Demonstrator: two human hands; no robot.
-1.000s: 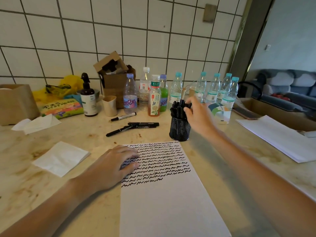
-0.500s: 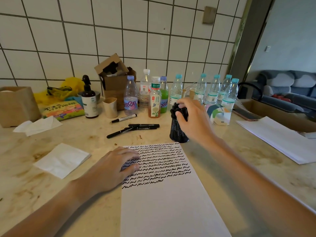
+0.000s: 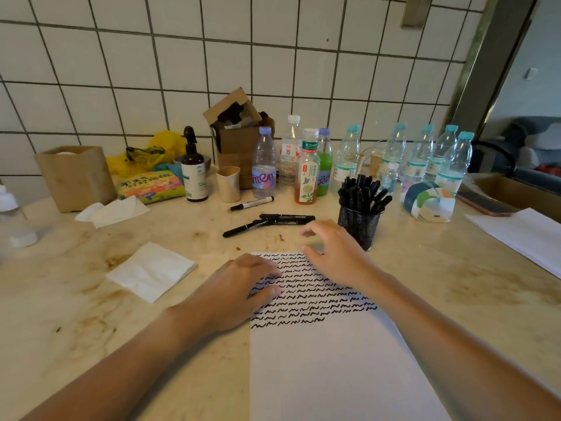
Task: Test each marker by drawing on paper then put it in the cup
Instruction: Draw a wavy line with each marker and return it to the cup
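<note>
Black markers [image 3: 268, 221] lie loose on the counter [image 3: 91, 299] beyond the paper [image 3: 334, 360], light and stiff, probably best pinched mid-barrel by the empty, relaxed right hand [image 3: 337, 253] while the flat left hand [image 3: 239, 287] presses the sheet.

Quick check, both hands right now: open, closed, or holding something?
Left hand: open, flat on the paper, holding nothing.
Right hand: open, fingers loosely spread, empty, above the paper's top edge beside the mesh cup.
</note>
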